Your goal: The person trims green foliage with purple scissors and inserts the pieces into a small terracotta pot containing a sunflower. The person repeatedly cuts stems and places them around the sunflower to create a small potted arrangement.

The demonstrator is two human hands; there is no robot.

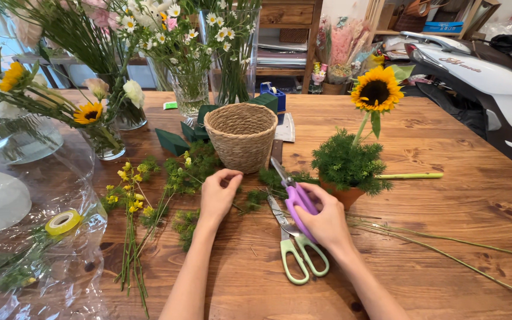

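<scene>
Purple scissors (296,198) gripped by right hand (327,222); left hand (219,192) pinching greenery sprig (250,198).

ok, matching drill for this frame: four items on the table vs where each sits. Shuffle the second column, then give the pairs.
Items:
1 purple scissors
2 green-handled scissors
3 tape roll
4 woven basket

Places:
A on the clear plastic sheet
B in the right hand
C flat on the wood below that hand
D behind the left hand

Pairs: 1-B, 2-C, 3-A, 4-D
</scene>
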